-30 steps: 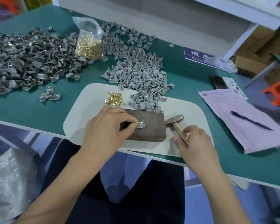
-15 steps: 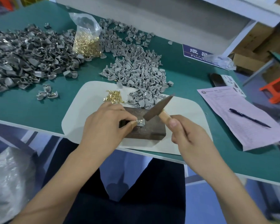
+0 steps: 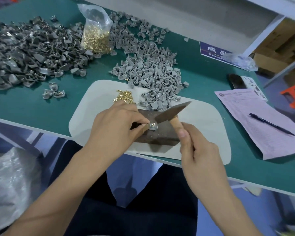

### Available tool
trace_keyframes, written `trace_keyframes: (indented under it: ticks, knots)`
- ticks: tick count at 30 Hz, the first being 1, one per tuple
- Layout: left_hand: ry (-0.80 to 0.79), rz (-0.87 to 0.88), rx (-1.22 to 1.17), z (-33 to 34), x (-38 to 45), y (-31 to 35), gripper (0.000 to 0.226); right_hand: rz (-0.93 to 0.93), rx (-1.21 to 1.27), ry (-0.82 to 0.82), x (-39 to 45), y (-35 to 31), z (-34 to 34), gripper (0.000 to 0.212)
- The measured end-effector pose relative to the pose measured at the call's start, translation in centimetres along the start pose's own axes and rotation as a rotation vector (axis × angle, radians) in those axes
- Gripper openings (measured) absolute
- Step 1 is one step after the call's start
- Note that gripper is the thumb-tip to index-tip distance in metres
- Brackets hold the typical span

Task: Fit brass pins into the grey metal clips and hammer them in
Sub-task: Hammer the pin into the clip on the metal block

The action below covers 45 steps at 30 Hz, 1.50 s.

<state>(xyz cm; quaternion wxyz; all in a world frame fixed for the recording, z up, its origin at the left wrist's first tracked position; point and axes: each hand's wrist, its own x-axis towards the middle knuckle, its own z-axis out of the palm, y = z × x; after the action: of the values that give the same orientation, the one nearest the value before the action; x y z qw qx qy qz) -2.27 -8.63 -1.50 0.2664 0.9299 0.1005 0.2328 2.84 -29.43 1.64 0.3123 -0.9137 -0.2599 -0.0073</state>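
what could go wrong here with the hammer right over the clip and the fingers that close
1. The left hand pinches the clip right beside the brass pin, under the hammer head; a slightly off blow may hit the fingertips.
2. The clip sits near the metal block centre, held from one side only; a glancing strike could flick it away or bend the pin.
3. The right hand grips the handle close to the head, so blows may land weak.

A factory assembly station: a green-topped desk (image 3: 203,79) heaped with bulk grey clips (image 3: 29,53), a bag of brass pins (image 3: 95,36), a printed work sheet (image 3: 262,123) and stacked cardboard boxes (image 3: 283,40) beside it.
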Motion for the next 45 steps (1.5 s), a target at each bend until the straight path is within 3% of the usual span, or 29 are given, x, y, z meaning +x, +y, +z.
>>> trace_keyframes:
  ticks: [2, 6, 10, 14, 18, 22, 26, 30, 34, 37, 42, 45]
  knots:
    - [0.004, 0.000, 0.008, 0.1, -0.1, -0.1, 0.005, 0.012, -0.011, -0.060, 0.0, 0.3, 0.0, 0.041]
    - [0.011, 0.002, 0.003, 0.2, 0.0, -0.1, 0.008, 0.010, 0.032, 0.071, 0.0, 0.6, -0.3, 0.042]
    - [0.008, -0.005, 0.011, 0.2, -0.1, -0.2, 0.005, -0.002, -0.065, -0.047, 0.2, 0.6, -0.3, 0.040]
    - [-0.005, -0.018, 0.006, 0.2, -0.1, -0.3, 0.005, -0.011, 0.045, 0.107, 0.2, 0.3, -0.5, 0.036]
    - [-0.002, -0.006, 0.014, 0.0, 0.0, -0.2, 0.005, -0.026, -0.099, -0.081, 0.5, 0.1, -0.4, 0.037]
    - [-0.009, -0.017, 0.001, 0.0, -0.1, -0.3, 0.005, -0.023, 0.009, 0.084, 0.1, 0.1, -0.8, 0.042]
    - [-0.018, -0.004, 0.007, -0.1, -0.1, -0.3, 0.007, 0.006, -0.108, -0.101, -0.2, 0.0, -0.2, 0.039]
    - [-0.026, -0.009, -0.006, -0.1, 0.0, -0.4, 0.006, -0.002, -0.017, 0.049, 0.4, 0.3, -0.6, 0.042]
    - [-0.024, -0.013, -0.012, -0.1, 0.0, -0.4, 0.005, -0.009, -0.095, -0.072, 0.8, 0.6, -0.9, 0.044]
    - [-0.038, -0.026, -0.021, -0.2, 0.0, -0.5, 0.005, -0.013, 0.041, 0.090, 0.5, 0.6, -1.1, 0.038]
    - [-0.035, -0.027, -0.012, -0.3, 0.0, -0.2, 0.006, -0.027, -0.069, -0.076, 0.4, 0.2, -0.4, 0.037]
    - [-0.042, -0.037, -0.012, -0.4, 0.1, -0.1, 0.006, -0.011, 0.017, 0.041, 0.3, 0.2, -0.7, 0.040]
